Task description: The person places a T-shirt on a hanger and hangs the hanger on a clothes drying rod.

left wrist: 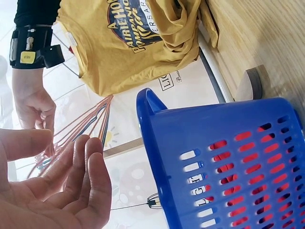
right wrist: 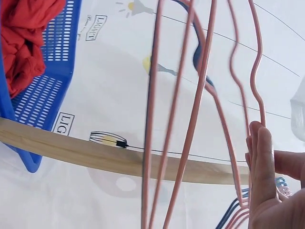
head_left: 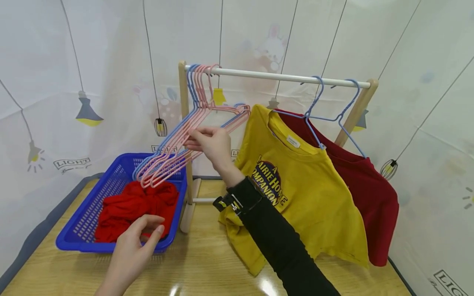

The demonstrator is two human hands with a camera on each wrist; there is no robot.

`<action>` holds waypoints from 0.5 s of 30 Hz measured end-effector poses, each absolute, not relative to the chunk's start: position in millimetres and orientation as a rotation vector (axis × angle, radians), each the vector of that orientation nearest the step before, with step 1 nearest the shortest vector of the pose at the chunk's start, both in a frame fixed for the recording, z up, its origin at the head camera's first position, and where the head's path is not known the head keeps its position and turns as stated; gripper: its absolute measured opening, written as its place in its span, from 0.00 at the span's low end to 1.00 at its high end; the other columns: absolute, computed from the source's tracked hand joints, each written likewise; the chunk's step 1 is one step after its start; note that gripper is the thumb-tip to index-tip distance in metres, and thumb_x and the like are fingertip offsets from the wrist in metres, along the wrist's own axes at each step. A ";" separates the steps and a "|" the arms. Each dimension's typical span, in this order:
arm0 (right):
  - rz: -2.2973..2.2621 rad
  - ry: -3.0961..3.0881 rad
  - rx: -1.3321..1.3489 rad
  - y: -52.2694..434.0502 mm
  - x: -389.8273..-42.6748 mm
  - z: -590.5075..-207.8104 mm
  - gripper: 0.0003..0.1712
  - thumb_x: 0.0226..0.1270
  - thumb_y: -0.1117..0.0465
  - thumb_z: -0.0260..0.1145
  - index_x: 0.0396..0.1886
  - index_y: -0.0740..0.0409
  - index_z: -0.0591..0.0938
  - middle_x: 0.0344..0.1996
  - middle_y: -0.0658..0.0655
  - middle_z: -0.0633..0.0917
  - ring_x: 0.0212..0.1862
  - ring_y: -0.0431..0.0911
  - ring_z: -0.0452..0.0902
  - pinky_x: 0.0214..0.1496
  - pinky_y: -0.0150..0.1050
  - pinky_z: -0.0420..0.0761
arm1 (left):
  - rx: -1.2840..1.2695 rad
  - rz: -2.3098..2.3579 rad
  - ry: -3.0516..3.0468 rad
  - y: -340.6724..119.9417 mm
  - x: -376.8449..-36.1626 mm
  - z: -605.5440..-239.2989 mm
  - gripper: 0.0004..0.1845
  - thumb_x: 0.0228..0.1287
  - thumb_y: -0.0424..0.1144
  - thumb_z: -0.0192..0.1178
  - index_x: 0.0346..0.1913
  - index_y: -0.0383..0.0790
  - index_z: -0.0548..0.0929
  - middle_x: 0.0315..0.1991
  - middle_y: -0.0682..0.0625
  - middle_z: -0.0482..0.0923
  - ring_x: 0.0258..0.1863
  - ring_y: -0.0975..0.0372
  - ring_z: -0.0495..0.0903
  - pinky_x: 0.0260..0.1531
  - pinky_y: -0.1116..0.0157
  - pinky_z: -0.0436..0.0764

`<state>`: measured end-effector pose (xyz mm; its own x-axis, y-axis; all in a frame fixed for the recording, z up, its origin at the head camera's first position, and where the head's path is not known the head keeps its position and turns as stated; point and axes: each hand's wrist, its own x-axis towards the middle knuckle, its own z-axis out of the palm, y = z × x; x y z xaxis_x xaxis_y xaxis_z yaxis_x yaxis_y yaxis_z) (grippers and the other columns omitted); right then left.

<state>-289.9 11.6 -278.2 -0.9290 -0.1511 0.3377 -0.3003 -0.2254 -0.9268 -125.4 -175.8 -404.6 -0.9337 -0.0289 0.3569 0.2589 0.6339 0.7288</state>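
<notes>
From the head camera, a blue plastic basket [head_left: 83,224] sits on the wooden table [head_left: 207,267] at the left and holds a crumpled red garment [head_left: 137,205]. The left hand [head_left: 133,246] hovers over the basket's near rim, fingers loosely curved, holding nothing. The right hand [head_left: 211,144] reaches up to a bunch of pink and blue wire hangers [head_left: 185,135] hooked at the left end of the white rail [head_left: 277,77], its fingertips pinching the lower wires. Further right on the rail hang a yellow T-shirt [head_left: 296,193] and a dark red T-shirt [head_left: 370,193], each on a blue hanger.

In the left wrist view, the left hand [left wrist: 52,186] lies open and empty beside the basket [left wrist: 228,167], with red cloth showing through the slots.

In the right wrist view, the right hand's fingers [right wrist: 262,162] press against one pink wire of the hangers [right wrist: 190,114]; the basket [right wrist: 43,90] with the red garment [right wrist: 24,38] lies at the upper left.
</notes>
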 end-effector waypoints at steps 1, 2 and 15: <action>2.328 -1.873 0.565 13.1 -289.7 -276.6 0.11 0.74 0.71 0.65 0.47 0.80 0.84 0.36 0.70 0.89 0.29 0.42 0.87 0.38 0.40 0.87 | -0.183 -1.208 -2.528 -175.8 -125.2 -405.0 0.08 0.74 0.36 0.64 0.51 0.42 0.85 0.42 0.54 0.85 0.39 0.63 0.83 0.37 0.66 0.82; 2.332 -1.858 0.577 14.7 -289.5 -275.1 0.12 0.74 0.72 0.64 0.47 0.81 0.84 0.36 0.71 0.88 0.28 0.41 0.87 0.38 0.40 0.87 | -0.179 -1.213 -2.535 -175.6 -125.1 -405.2 0.08 0.74 0.36 0.64 0.51 0.42 0.85 0.42 0.54 0.85 0.39 0.63 0.83 0.37 0.66 0.82; 2.632 -1.714 0.716 43.6 -270.4 -254.2 0.08 0.79 0.71 0.57 0.42 0.69 0.83 0.31 0.56 0.89 0.34 0.44 0.88 0.41 0.35 0.86 | -0.166 -1.208 -2.569 -174.9 -124.1 -406.8 0.08 0.74 0.38 0.64 0.51 0.42 0.85 0.42 0.54 0.85 0.41 0.61 0.83 0.36 0.66 0.81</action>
<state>-270.4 43.6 -254.2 -0.8983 -0.3011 0.3200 -0.1709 -0.4316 -0.8857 -124.1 -174.9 -406.8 -0.9493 -0.0219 0.3137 0.2276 0.6405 0.7335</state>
